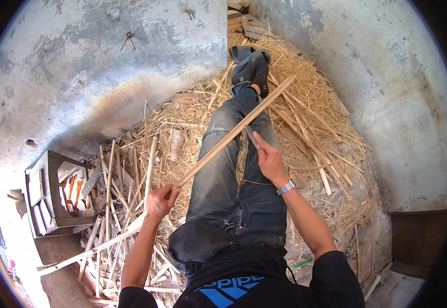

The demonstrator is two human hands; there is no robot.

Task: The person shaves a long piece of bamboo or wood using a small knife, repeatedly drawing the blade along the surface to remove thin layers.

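A long, flat strip of pale wood or bamboo runs slantwise over my outstretched legs. Its near end is pinched in my left hand, while the far end reaches past my feet on the right. My right hand, with a metal watch on the wrist, is closed around a knife. The grey blade lies close by the strip's right edge, near its middle; whether the two touch I cannot tell. Most of the handle is hidden in my palm.
Thin shavings and split strips cover the floor around my legs. A wooden frame stands at the left among sticks. Worn grey walls rise on both sides. A dark pad lies on my lap.
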